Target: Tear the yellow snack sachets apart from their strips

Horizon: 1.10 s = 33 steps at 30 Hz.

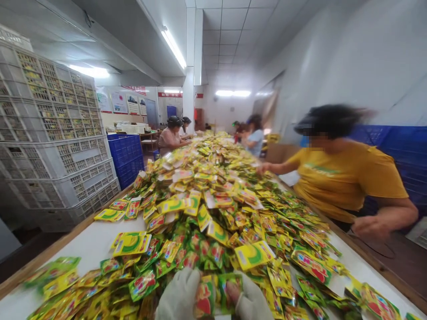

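Observation:
My left hand [178,294], in a whitish glove, is closed on a small yellow and red packet [204,298] at the bottom middle of the view. Close beside it, my right hand [254,298] wears a similar glove with the thumb tip bare. That thumb presses on a green packet [222,284], and the fingers behind are hidden. Whether the packets form a strip or are separate I cannot tell. Right in front of both hands spreads a heap of glossy green, yellow and red packets [200,244], with a yellow packet [255,255] lying just beyond my right hand.
A long white table [91,238] with a wooden edge bears the heap. At the right a co-worker in a yellow shirt [343,173] reaches toward it; other people work farther along. Stacked grey crates [71,146] and blue crates [126,155] stand at the left.

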Motion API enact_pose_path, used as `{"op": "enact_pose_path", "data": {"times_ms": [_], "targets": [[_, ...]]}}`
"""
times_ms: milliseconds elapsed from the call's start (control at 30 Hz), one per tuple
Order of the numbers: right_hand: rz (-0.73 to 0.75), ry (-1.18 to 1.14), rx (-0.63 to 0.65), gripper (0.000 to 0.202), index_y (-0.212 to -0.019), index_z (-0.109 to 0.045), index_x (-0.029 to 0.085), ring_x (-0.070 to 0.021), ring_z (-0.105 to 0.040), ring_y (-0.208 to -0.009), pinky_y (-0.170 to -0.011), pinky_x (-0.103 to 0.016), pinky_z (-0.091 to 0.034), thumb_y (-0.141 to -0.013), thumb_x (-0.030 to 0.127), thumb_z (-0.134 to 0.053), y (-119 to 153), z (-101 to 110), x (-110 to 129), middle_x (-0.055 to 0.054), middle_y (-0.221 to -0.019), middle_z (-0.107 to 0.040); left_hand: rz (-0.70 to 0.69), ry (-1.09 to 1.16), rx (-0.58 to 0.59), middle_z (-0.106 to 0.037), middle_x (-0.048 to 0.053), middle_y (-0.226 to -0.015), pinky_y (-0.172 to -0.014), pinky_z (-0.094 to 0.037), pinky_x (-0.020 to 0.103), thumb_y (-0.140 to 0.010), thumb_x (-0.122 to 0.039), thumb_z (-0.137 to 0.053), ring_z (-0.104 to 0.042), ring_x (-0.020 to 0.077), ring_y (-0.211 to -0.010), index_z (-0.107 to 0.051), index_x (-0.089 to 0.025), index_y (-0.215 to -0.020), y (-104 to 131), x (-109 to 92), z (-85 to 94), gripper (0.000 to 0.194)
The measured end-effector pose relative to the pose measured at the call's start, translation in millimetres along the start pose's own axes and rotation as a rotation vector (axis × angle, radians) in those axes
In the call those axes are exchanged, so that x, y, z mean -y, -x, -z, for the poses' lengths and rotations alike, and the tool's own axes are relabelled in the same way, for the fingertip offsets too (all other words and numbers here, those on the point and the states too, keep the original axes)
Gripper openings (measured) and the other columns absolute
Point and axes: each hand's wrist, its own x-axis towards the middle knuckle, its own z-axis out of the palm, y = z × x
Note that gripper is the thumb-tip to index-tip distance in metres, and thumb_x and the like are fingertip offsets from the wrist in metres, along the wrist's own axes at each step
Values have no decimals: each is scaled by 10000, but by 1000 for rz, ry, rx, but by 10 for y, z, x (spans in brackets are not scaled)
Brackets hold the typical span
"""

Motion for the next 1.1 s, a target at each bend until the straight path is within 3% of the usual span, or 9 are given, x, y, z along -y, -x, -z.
{"op": "enact_pose_path", "data": {"times_ms": [167,367,533,633,733,833,933,1000,1100], "targets": [[108,262,-93,300,-901,-734,263,-289,-645,-966,-860,-321,-486,-671,454,-719,-23,74,-149,-77,-936,-740,-51,-215,-10,-681,58,-1026,-713,-466,295,-751,-203,-619,-621,230,-878,-627,-281,-1134,-11,-73,-226,391],[223,422,-164,287,-932,-734,271,-290,-653,-952,-851,-318,-498,-706,440,-682,-53,108,-76,-89,-940,-738,96,-287,-55,-702,43,-959,-603,-443,295,-818,-105,-479,-653,208,-749,-666,-291,-1035,31,-282,-458,342],[291,397,12,227,-792,-745,272,-288,-648,-861,-793,-346,-521,-765,466,-630,-11,159,135,-72,-860,-703,-26,-82,-199,-671,95,-1115,-742,-516,333,-665,-279,-673,-649,271,-974,-623,-253,-1128,101,-276,-251,466],[307,422,63,227,-857,-762,237,-280,-597,-1039,-908,-348,-478,-805,388,-600,36,166,269,-101,-1083,-654,-21,20,-298,-662,102,-1116,-835,-519,352,-643,-242,-666,-634,271,-998,-612,-235,-1102,145,-356,-84,462],[315,380,178,235,-904,-768,207,-272,-503,-1206,-1030,-361,-391,-838,319,-571,72,139,334,-105,-1254,-584,-101,84,-253,-667,98,-1055,-837,-525,360,-673,-230,-631,-639,253,-943,-606,-205,-1078,177,-449,17,406],[227,214,365,294,-1035,-740,202,-265,-537,-1156,-994,-380,-429,-849,372,-589,71,156,324,-89,-1234,-608,-144,120,-201,-655,98,-1059,-827,-531,359,-697,-235,-610,-633,247,-944,-593,-191,-1084,177,-474,72,390],[142,107,310,444,-1200,-658,203,-274,-549,-1133,-964,-409,-460,-821,434,-640,63,219,304,-94,-1276,-585,-150,140,-214,-633,104,-1095,-848,-532,371,-705,-233,-612,-614,257,-997,-551,-175,-1167,139,-432,107,470],[201,161,281,411,-1176,-673,207,-279,-514,-1181,-1010,-408,-426,-835,432,-629,71,227,309,-89,-1312,-554,-145,159,-262,-624,116,-1095,-867,-530,376,-723,-236,-610,-602,262,-1023,-525,-154,-1206,116,-396,113,497],[287,290,380,327,-1077,-719,222,-259,-532,-1132,-971,-358,-465,-854,425,-593,100,161,316,-71,-1250,-557,-131,193,-313,-625,124,-1070,-876,-523,385,-739,-220,-597,-604,262,-1006,-522,-136,-1224,120,-383,102,498]]}}
